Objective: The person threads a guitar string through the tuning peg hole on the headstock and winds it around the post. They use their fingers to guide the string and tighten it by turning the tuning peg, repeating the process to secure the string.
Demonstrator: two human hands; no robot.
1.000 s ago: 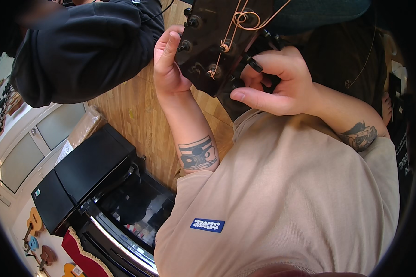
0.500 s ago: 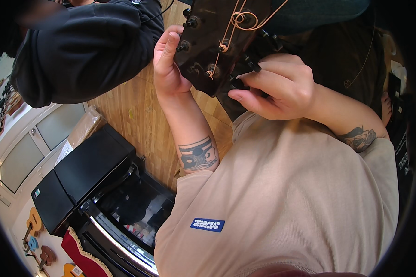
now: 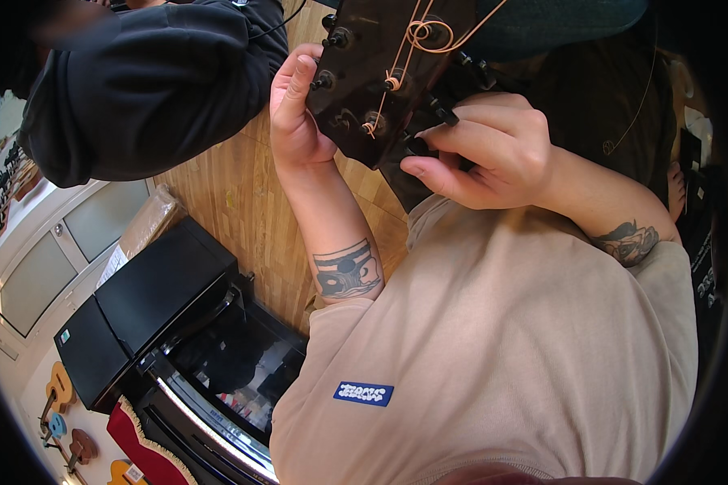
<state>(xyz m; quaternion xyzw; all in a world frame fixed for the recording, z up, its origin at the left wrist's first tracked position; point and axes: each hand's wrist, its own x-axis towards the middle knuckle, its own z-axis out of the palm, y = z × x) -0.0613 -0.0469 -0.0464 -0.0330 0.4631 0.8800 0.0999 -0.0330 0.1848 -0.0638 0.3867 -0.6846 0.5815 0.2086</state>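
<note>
Head view: beige fabric shirt (image 3: 493,339) lies nearest. Right hand (image 3: 501,153): thumb and index finger pinch a black, rounded tuning knob (image 3: 415,146). Dark, glossy guitar headstock (image 3: 354,93) sits between both hands. Left hand (image 3: 299,121) touches its left edge; finger closure cannot be told. Beyond: brown wooden floor (image 3: 222,186).

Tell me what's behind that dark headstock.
Beyond the headstock, wood floor shows past its left edge. The left hand is at that edge, its fingers mostly covered. Whatever lies directly behind the headstock is hidden.
</note>
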